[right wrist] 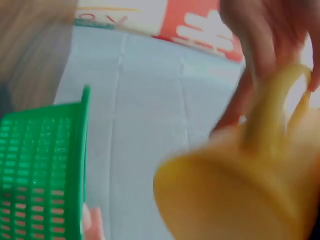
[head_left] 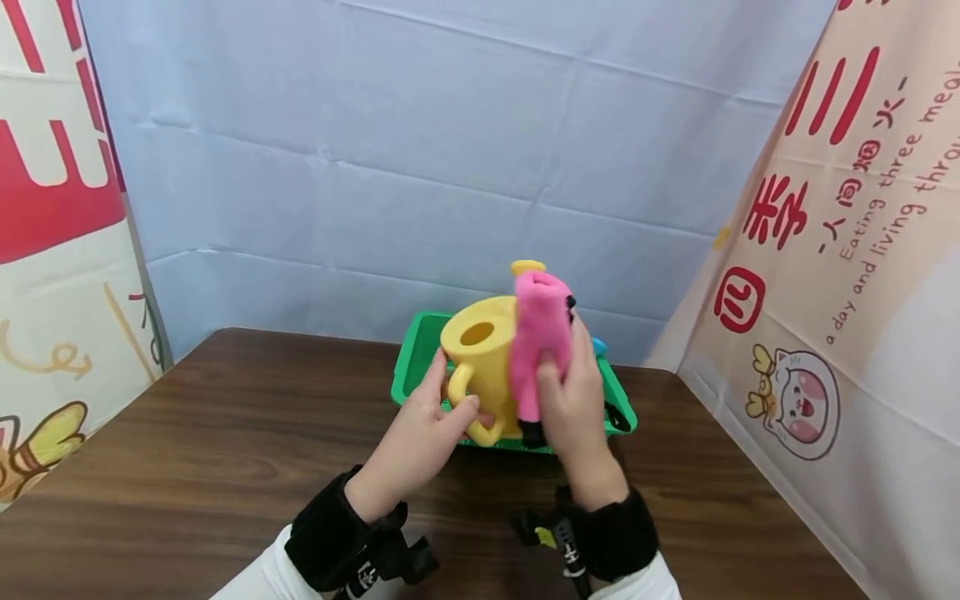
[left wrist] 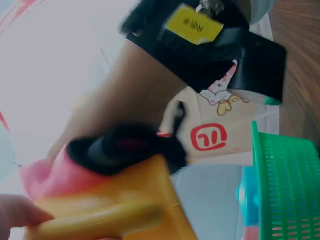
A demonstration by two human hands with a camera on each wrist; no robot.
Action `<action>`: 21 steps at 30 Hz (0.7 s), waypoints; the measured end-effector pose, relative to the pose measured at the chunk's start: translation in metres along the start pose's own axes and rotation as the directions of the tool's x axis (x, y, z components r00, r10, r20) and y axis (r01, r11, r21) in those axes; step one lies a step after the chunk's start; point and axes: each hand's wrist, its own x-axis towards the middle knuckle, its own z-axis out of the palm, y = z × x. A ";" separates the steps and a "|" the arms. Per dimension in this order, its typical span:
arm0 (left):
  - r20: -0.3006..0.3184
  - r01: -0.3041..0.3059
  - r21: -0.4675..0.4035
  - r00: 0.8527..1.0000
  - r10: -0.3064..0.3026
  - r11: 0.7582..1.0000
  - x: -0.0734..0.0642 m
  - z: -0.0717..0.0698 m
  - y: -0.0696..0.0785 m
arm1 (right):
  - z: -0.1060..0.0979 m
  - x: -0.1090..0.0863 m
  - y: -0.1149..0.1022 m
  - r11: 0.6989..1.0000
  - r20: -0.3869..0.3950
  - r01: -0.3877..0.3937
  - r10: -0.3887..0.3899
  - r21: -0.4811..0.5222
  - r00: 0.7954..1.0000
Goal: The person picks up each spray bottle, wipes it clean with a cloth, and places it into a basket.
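A yellow watering can (head_left: 480,379), with a round hole in its top and a yellow spout end behind, is lifted at the near side of a green basket. My left hand (head_left: 416,429) holds it by its looped handle (head_left: 460,387). On its right side lies a pink cloth item (head_left: 536,333) with black trim, its exact kind unclear. My right hand (head_left: 577,400) grips this item against the can, thumb on the near face. The left wrist view blurs the pink and black cloth (left wrist: 65,175) beside the can; the right wrist view shows the can's base (right wrist: 225,200).
The green basket (head_left: 401,379) with slotted walls stands on the dark wooden table (head_left: 285,417), behind the hands. A blue thing (head_left: 598,347) and something black (head_left: 618,418) show at its right. A pale blue cloth (head_left: 375,167) hangs behind; printed cloths hang at both sides.
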 end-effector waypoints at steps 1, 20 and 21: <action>0.009 0.000 -0.005 1.000 0.000 1.000 0.000 0.001 0.001 | -0.004 0.001 0.004 0.996 0.015 -0.060 0.059 0.067 0.998; -0.071 -0.018 -0.205 0.997 0.003 0.979 -0.004 -0.007 0.002 | -0.005 -0.013 -0.019 0.917 0.270 0.261 -0.180 -0.303 0.946; -0.066 -0.020 -0.208 0.998 0.006 0.978 -0.004 -0.006 0.001 | -0.003 -0.015 -0.019 0.900 0.261 0.290 -0.210 -0.324 0.942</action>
